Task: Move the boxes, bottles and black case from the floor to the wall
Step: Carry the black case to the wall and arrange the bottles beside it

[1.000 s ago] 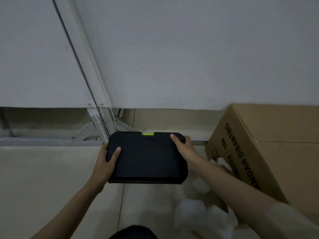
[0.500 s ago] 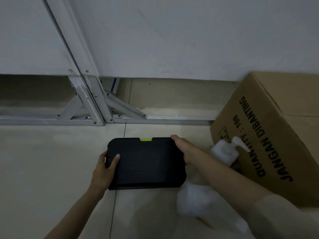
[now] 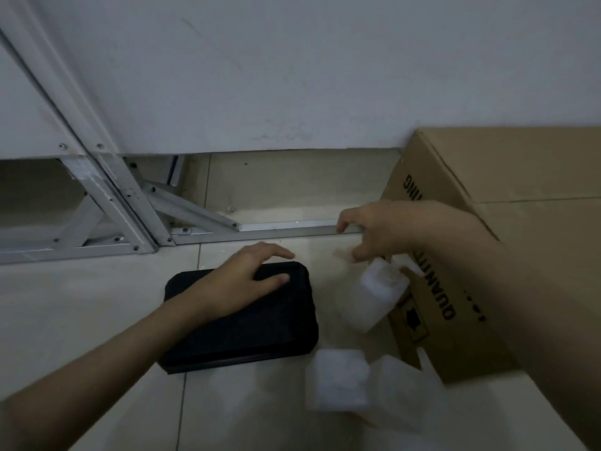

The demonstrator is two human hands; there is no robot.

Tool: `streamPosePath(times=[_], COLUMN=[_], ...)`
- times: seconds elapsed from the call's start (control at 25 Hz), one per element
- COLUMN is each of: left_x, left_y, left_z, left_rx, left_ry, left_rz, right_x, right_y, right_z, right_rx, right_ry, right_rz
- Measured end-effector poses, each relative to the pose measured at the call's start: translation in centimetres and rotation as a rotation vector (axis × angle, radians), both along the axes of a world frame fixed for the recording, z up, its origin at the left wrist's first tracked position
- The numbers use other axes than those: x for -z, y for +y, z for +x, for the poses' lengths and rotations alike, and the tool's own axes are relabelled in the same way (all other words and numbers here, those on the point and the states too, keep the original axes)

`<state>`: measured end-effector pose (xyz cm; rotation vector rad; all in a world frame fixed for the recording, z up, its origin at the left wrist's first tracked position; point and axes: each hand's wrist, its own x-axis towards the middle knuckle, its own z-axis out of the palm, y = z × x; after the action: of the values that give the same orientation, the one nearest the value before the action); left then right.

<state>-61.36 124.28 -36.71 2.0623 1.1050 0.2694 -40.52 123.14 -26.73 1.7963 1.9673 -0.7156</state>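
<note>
While the black case [image 3: 247, 320] lies flat on the tiled floor [image 3: 81, 320] at about the picture's 6 o'clock centre, the left hand [image 3: 240, 281] rests palm-down on its far half, fingers spread and loosely extended, pressing on the lid rather than gripping any edge. The case sits a little short of the metal rail [image 3: 276, 231] that runs along the foot of the white wall [image 3: 292, 76] at 12 o'clock, with a strip of bare tile between them.

At roughly 2 o'clock from the case, the right hand [image 3: 387, 229] hangs in the air with its fingers curled partway and thumb apart from them, holding nothing; its fingertips are just above the top of a white bottle [image 3: 377, 294], and I cannot tell whether they touch it. That bottle stands tilted against the front face of the cardboard box [image 3: 520, 255], which fills the 3 o'clock side and stands close to the wall, printed black lettering showing on its side.

Two more white bottles [image 3: 338, 379] sit at about 5 o'clock, just beside the near right corner of the case and beside the box; they are blurred, so their shape is unclear.

At 10 o'clock, angled metal brackets [image 3: 107, 203] brace the panel frame where it meets the floor.
</note>
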Motion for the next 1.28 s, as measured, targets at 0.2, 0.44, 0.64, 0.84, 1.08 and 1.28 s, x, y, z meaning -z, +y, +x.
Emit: streamPosePath(times=[0.2, 0.44, 0.64, 0.84, 1.08, 1.28], left_x=[-0.9, 2.3, 3.0, 4.2, 5.2, 4.4], left_y=[-1.0, -0.8, 3.9, 8.4, 9.7, 8.5], left_z=[9.8, 14.8, 16.6, 17.5, 17.9, 17.4], left_rx=[0.202, -0.060, -0.132, -0.111, -0.133, -0.108], left_ry=[0.141, 0.008, -0.103, -0.117, -0.142, -0.136], left_rz=[-0.086, -0.043, 0.086, 0.145, 0.180, 0.095], right_x=[1.1, 3.2, 2.7, 1.9, 3.0, 4.4], right_y=[-2.7, -2.3, -2.5, -7.6, -11.6, -13.0], right_z=[2.3, 3.8, 4.2, 3.5, 3.7, 4.5], right_rx=[0.158, 0.357, 0.389, 0.201, 0.184, 0.346], right_ry=[-0.172, -0.077, 0.052, 0.141, 0.254, 0.430], right_rz=[-0.035, 0.326, 0.397, 0.140, -0.077, -0.092])
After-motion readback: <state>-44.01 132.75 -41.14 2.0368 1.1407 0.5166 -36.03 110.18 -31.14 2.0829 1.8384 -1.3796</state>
